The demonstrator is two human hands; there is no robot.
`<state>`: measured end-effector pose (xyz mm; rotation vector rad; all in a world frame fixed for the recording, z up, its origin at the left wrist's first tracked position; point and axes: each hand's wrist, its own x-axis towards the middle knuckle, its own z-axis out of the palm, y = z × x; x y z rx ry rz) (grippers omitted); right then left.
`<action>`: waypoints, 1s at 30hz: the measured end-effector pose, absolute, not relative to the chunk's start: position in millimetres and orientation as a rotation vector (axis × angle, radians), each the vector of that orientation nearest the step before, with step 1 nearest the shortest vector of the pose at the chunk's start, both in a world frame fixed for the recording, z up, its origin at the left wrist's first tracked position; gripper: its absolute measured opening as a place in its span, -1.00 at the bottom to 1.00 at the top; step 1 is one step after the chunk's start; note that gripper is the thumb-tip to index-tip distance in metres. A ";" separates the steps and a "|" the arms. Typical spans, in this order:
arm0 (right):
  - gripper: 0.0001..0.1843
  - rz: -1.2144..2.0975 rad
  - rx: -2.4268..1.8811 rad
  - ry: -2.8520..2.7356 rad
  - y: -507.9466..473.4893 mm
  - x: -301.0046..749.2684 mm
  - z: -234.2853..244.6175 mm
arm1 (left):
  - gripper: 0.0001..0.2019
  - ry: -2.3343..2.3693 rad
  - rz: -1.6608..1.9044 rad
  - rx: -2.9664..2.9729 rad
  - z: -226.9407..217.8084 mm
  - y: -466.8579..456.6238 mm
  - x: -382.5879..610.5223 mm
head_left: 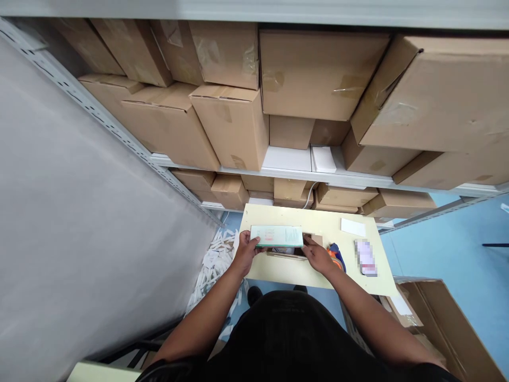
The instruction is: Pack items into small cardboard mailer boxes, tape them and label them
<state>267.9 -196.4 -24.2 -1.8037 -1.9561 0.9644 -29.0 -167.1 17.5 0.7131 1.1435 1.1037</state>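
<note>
A flat pale green carton [277,235] with small print is held level over a small cream table [278,268]. My left hand [245,251] is closed on its left end. At the carton's right end my right hand [317,255] grips it too. Under the carton sits a small open brown cardboard box [287,254], mostly hidden by the carton and my hands.
An orange and blue tape dispenser [336,255], a white slip [353,227] and a blurred-out item [365,257] lie on the table's right. Grey shelving [286,172] stacked with cardboard boxes [234,124] rises behind. White paper strips [214,262] litter the floor at left. An open carton [445,323] stands at right.
</note>
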 end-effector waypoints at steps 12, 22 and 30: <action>0.02 1.037 -1.830 -1.877 -197.3 266.0 -34.4 | -0.50 1.252 0.973 0.777 -4.1 -162.3 -27.9; 0.13 0.851 -1.777 -1.766 -207.0 272.2 -67.2 | -0.55 1.387 0.792 1.012 -30.7 -148.4 4.9; -0.15 0.599 -1.840 -1.627 -222.6 262.6 -68.3 | -0.63 1.535 0.713 1.479 -25.5 -149.3 14.9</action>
